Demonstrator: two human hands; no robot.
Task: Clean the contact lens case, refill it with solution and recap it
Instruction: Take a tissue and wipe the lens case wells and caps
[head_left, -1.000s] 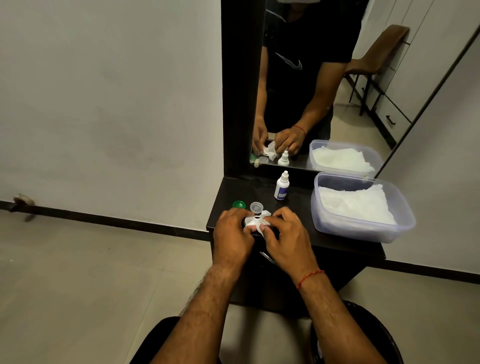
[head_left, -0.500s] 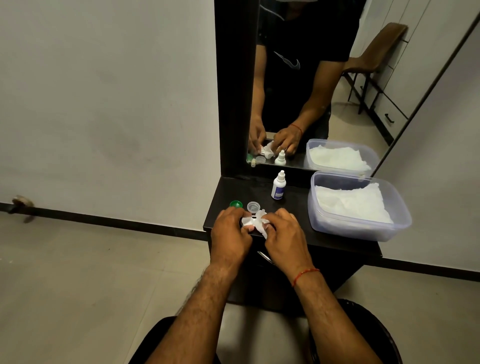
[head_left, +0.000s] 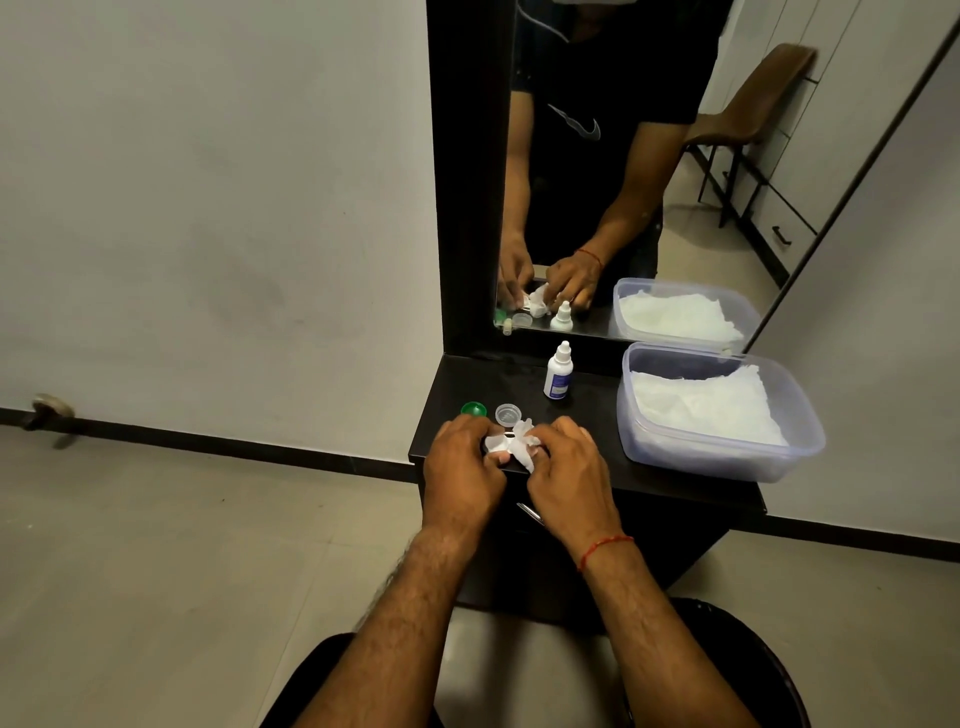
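Head view, single entry. Dark shelf (head_left: 582, 421) under a mirror (head_left: 613, 171). At its near left edge, left hand (head_left: 464, 470) and right hand (head_left: 565, 480) meet, fingers of both curled in. The left grips the lens case (head_left: 494, 443), mostly hidden, only a white edge showing between the thumbs. The right pinches a crumpled white tissue (head_left: 521, 441) pressed against the case. Just beyond the knuckles lie two loose caps, open side up or down I cannot tell: green cap (head_left: 474, 409) to the left, clear cap (head_left: 508, 414) beside it. Farther back stands the solution bottle (head_left: 559, 370), upright and capped. To the right sits a plastic tub (head_left: 727, 465) holding spare tissues (head_left: 701, 410). Step judged: wiping the wells dry, with refill and recapping not yet done. Risks: the case is worked right at the shelf's near edge, so a slip of the grip could drop it to the floor; a knuckle swinging forward could knock a cap off the left end; torn tissue fibres could be left in a well before the solution goes in.
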